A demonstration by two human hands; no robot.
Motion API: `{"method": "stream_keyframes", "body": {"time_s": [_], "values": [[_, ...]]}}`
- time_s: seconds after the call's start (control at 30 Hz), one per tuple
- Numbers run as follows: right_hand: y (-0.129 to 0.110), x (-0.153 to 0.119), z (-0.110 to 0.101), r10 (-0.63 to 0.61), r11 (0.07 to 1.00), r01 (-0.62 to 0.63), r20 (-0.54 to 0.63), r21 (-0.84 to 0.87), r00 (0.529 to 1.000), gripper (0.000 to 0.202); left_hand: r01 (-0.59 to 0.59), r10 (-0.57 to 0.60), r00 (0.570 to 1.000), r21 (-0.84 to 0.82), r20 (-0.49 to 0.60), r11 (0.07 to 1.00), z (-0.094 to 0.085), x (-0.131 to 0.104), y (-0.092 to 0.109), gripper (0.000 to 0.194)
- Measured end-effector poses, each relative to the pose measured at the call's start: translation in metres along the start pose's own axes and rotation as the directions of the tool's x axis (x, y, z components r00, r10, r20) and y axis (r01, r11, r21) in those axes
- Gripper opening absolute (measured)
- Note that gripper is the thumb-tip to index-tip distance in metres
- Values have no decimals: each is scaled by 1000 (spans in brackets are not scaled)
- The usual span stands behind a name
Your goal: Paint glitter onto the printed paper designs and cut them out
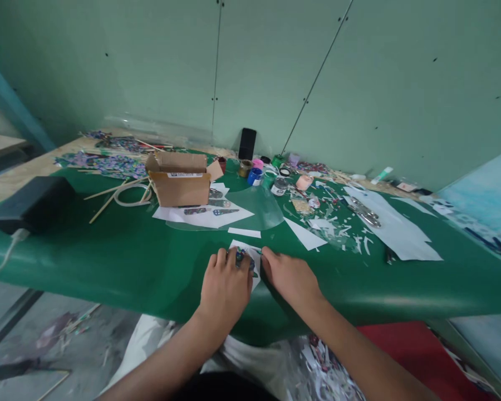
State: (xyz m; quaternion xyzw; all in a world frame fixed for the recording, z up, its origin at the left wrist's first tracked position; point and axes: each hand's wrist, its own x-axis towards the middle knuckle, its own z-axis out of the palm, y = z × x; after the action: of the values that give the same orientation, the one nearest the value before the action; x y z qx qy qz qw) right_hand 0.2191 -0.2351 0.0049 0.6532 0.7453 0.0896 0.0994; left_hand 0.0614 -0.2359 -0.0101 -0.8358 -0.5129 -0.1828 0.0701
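Note:
A small white paper piece (255,257) with a dark, colourful printed shape lies on the green table cover (150,267) near its front edge. My left hand (226,278) rests over the left part of the paper, its fingers bent and pressed down on it. At the paper's right edge my right hand (290,275) has thumb and forefinger closed together; what they pinch is too small to make out. A narrow white strip (244,233) lies just beyond the paper.
Behind stands an open cardboard box (181,186) on a printed sheet (200,216). Paint jars (254,177) and a black phone (247,143) are at the back. Paper scraps (357,239) and white sheets (401,231) lie right; a black adapter (33,203) sits left.

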Motion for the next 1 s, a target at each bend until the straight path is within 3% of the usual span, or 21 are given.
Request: {"method": "stream_keyframes", "body": {"time_s": [0.1, 0.23, 0.5, 0.83, 1.0], "values": [[5, 1, 1, -32, 999, 32, -29, 4, 999, 28, -100, 100, 995, -40, 16, 994, 1, 5, -10, 21], [12, 5, 3, -59, 997, 62, -63, 43, 996, 29, -248, 246, 968, -74, -45, 966, 11, 4, -25, 27], [5, 12, 2, -3, 997, 11, -116, 74, 993, 30, -129, 124, 984, -28, -124, 991, 25, -5, -6, 33], [6, 9, 6, -12, 999, 17, -82, 51, 997, 31, -105, 101, 992, -64, -75, 992, 22, -3, -7, 33], [4, 0, 1, 43, 998, -42, -14, 44, 999, 31, -64, 62, 997, -34, -50, 997, 18, -4, 3, 35]]}}
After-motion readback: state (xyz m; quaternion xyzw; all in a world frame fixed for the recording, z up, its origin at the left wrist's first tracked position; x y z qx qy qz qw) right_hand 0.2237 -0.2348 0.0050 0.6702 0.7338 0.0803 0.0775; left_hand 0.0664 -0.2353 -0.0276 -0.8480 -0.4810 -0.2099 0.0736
